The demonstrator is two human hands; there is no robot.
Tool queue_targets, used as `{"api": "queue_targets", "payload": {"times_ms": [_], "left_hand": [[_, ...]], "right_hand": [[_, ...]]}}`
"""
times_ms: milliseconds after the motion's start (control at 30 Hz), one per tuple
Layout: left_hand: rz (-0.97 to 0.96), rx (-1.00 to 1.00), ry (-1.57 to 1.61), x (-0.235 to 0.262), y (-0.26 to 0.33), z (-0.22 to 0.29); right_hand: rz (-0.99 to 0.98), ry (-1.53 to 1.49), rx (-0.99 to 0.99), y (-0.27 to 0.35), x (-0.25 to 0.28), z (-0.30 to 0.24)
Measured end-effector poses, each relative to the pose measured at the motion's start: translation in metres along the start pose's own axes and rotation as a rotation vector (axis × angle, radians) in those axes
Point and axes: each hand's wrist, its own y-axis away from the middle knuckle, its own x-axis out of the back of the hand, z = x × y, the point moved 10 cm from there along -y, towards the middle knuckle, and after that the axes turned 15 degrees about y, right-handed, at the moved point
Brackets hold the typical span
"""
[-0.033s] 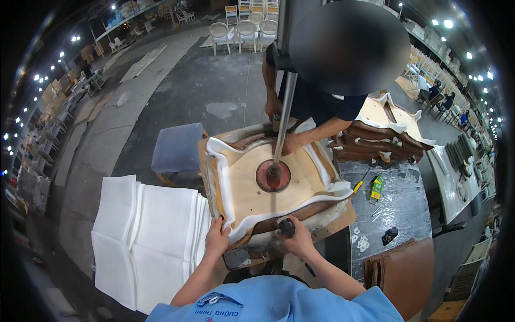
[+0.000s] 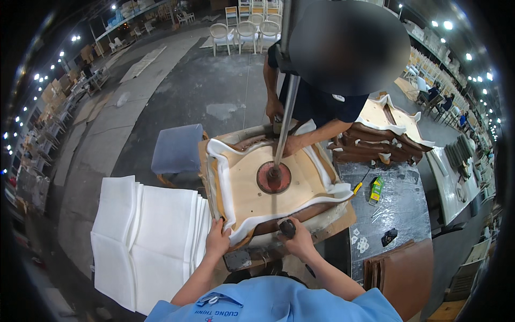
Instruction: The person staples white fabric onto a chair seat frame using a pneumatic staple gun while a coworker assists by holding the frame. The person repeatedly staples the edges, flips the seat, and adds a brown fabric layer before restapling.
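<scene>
A wooden chair seat panel (image 2: 241,182) lies underside up, with white padding (image 2: 226,182) and a brown cover (image 2: 316,211) rising around its edges. A metal press rod with a round red foot (image 2: 267,180) bears down on its middle. My left hand (image 2: 217,240) is closed on the cover and padding at the near left corner. At the near edge, my right hand (image 2: 298,240) grips a dark staple gun (image 2: 287,228), its front against or just beside the brown cover; the exact contact is hidden. Across from me, a co-worker's hands (image 2: 291,145) work at the far edge, one holding a similar tool.
White padding sheets (image 2: 161,231) are stacked at left, near a blue-grey stool (image 2: 178,147). On the right table (image 2: 343,177) sit finished-looking brown seats (image 2: 375,142), a yellow-handled screwdriver (image 2: 358,188), a green-yellow box (image 2: 376,190) and brown cover pieces (image 2: 407,273).
</scene>
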Motion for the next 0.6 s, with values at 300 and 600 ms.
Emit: {"api": "queue_targets", "payload": {"times_ms": [300, 600], "left_hand": [[-0.197, -0.061, -0.317, 0.002, -0.01, 0.015], [-0.308, -0.267, -0.459, 0.002, -0.009, 0.027]], "right_hand": [[0.15, 0.073, -0.039, -0.006, 0.004, -0.008], [0.281, -0.024, -0.075, 0.008, 0.003, -0.004]]}}
